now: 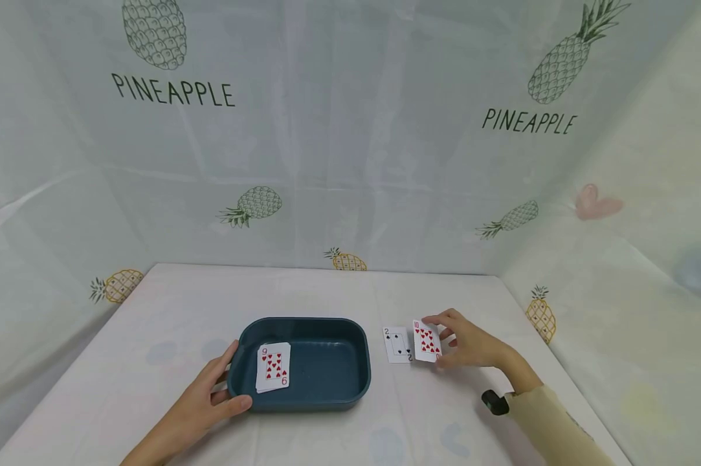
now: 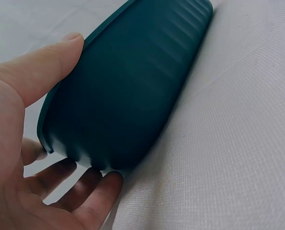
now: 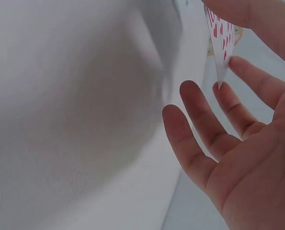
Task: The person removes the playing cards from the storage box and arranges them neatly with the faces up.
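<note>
My left hand [image 1: 209,391] holds the left end of a dark blue-green tray [image 1: 358,362]. In the left wrist view, the thumb [image 2: 61,52] lies along the tray's rim and the fingertips touch its end wall. A nine of hearts [image 1: 274,366] lies face up inside the tray at its left, over at least one other card. To the tray's right, my right hand [image 1: 469,340] pinches a ten of hearts [image 1: 426,341] by its edges, tilted up from the table. In the right wrist view, only part of this playing card [image 3: 223,38] shows past the thumb.
A two of spades [image 1: 397,344] lies face up on the white-clothed table [image 1: 321,440], between the tray and the ten of hearts. Pineapple-printed cloth [image 1: 350,162] hangs behind the table and at its sides. A small dark device [image 1: 494,402] sits by the right wrist.
</note>
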The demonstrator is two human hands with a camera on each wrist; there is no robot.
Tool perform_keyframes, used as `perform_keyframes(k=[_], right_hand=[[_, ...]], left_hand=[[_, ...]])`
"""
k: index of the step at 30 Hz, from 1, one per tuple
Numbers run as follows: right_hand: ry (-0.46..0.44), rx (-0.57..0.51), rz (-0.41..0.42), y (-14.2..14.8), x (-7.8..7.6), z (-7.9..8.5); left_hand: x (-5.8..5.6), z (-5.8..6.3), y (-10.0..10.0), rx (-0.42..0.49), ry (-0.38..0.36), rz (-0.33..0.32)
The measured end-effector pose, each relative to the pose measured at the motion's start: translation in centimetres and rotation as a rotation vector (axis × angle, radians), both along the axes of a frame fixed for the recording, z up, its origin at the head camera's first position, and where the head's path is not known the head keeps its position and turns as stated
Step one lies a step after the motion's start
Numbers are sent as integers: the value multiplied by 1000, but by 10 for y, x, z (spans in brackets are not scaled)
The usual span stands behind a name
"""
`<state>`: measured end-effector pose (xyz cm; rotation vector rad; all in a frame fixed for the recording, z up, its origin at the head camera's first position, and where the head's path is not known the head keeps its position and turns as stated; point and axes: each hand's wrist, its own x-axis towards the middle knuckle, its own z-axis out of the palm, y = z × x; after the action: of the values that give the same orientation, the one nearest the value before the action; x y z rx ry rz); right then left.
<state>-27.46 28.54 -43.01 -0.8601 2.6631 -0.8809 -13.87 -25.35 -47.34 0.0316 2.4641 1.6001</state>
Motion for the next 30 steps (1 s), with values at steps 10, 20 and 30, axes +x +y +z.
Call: perform_keyframes(k=[10, 20, 30], right_hand=[[-151, 63, -60, 6, -21, -9], [-215, 144, -105, 5, -31, -12], [-236, 168, -132, 0, -31, -13]], left_hand=[[3, 0, 3, -6, 11, -11], [2, 2, 1, -21, -5, -2], [2, 1, 1, -47, -16, 11]])
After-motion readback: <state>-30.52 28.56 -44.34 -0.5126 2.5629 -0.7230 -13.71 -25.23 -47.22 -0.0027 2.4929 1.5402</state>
